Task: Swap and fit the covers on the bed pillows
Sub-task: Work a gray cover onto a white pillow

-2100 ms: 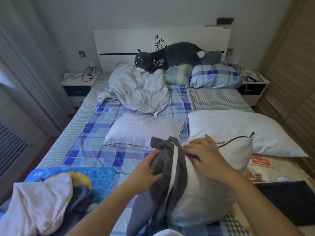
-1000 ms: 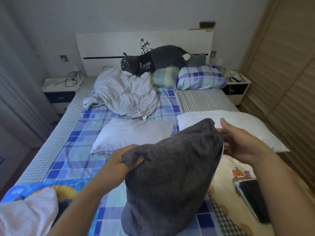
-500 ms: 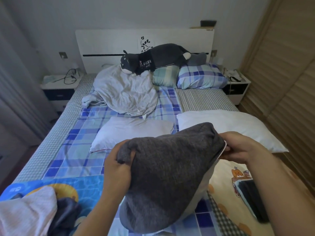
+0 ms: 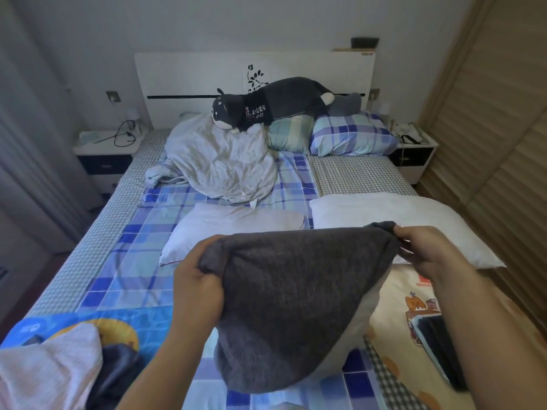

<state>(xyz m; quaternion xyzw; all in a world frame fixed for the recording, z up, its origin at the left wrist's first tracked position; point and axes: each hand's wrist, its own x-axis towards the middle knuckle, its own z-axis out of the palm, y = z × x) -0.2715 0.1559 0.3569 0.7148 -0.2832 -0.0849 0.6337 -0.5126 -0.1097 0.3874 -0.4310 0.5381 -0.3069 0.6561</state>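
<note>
We hold a pillow upright at the lower centre of the frame, its grey cover now drawn over nearly all of it. Two seconds ago the cover was only a bunched collar at one end; since then it has been pulled down, and only a pale strip of pillow shows along the lower right edge. Our left hand has its fingers clamped on a bunched corner of the cover at centre left. Our right hand pinches the opposite corner at centre right, fingers closed on the cloth. We judge this cover close to fitted, with the corners left to seat and the open edge to close.

Two bare white pillows lie on the bed just beyond: a smaller one at centre and a larger one to the right. They appear to await covers.

Farther back, at the headboard, sit a crumpled duvet, a plaid pillow and a grey plush dog. Loose clothes lie heaped at the lower left, and a dark flat object lies at the lower right, what it is we cannot tell. Nothing blocks the hands, though the heap crowds the near edge of the bed.
</note>
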